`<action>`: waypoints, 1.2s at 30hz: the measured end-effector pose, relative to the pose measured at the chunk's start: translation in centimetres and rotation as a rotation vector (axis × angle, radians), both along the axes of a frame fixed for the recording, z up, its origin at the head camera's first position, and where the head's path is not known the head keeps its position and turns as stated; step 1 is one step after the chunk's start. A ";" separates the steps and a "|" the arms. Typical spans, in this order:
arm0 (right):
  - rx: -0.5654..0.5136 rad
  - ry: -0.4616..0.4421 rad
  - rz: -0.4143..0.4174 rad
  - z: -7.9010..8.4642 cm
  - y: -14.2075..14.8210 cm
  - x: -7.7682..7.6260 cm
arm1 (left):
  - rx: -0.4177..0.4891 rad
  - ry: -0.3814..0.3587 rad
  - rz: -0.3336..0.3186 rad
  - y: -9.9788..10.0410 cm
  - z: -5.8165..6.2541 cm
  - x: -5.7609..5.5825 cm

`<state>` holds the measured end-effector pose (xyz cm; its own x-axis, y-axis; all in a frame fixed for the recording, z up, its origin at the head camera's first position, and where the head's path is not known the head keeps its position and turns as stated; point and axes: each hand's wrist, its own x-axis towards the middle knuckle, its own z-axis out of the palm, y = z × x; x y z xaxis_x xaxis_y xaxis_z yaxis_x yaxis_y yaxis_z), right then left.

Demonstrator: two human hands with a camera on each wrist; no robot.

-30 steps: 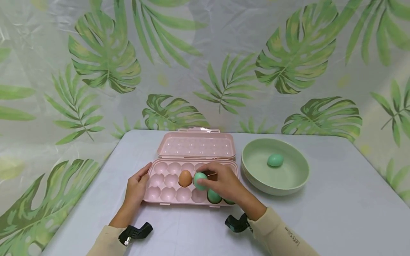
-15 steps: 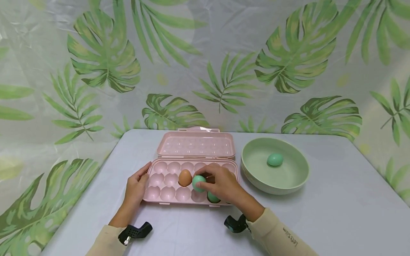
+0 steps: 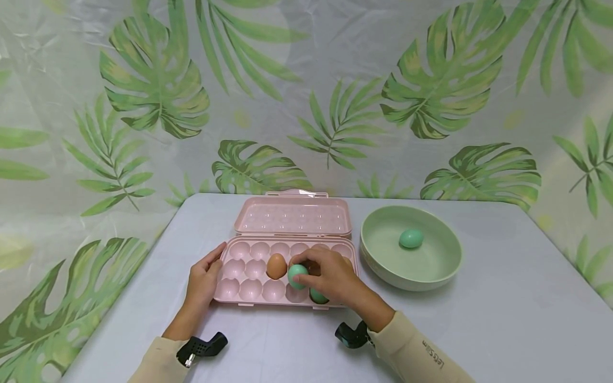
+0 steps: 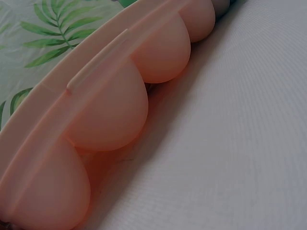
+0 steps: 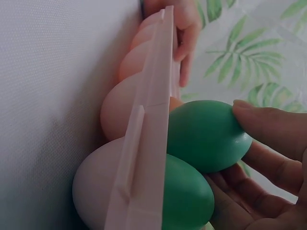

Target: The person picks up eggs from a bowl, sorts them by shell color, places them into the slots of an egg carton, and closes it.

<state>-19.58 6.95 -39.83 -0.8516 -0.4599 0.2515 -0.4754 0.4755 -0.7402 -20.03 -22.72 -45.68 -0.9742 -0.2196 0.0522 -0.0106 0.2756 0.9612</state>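
Note:
A pink egg carton [image 3: 256, 304] lies with its lid [image 3: 293, 217] folded back. At its left end my left hand [image 3: 203, 279] holds the edge, thumb over the rim. My right hand [image 3: 332, 274] pinches a green egg [image 3: 298, 276] between thumb and fingers, low over a bare cup in the front row. In the right wrist view this held egg [image 5: 206, 136] stands above the rim, close beside another green egg [image 5: 187, 196] seated in the front row. A brown egg [image 3: 276, 266] sits in the middle row. My right hand hides some cups behind it.
To the right of the carton stands a pale green bowl [image 3: 383, 274] with one green egg [image 3: 411, 239] in it. A white cloth [image 3: 278, 346] covers the table. Behind hangs a leaf-patterned curtain [image 3: 335, 53].
The right hand has brought the green egg slightly toward the front of the carton and lower. The left hand keeps its place at the left edge.

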 end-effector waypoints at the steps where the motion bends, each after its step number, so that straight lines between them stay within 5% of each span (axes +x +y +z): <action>1: -0.002 -0.002 0.000 0.0 0.0 0.0 | 0.002 -0.001 -0.001 0.0 0.0 0.0; 14: 0.043 0.026 -0.002 0.1 0.0 0.1 | 0.041 0.055 0.007 0.1 -0.2 0.0; 24: 0.008 -0.009 0.066 -0.4 0.0 -0.1 | 0.029 0.049 0.010 0.1 -0.3 -0.1; 36: 0.094 0.031 0.102 -0.8 -0.2 0.1 | 0.015 0.020 0.008 0.1 -0.2 -0.1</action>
<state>-19.50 6.73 -40.67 -0.7919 -0.5662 0.2288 -0.5466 0.4901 -0.6790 -20.10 -22.66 -45.86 -0.9712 -0.2284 0.0679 0.0061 0.2609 0.9654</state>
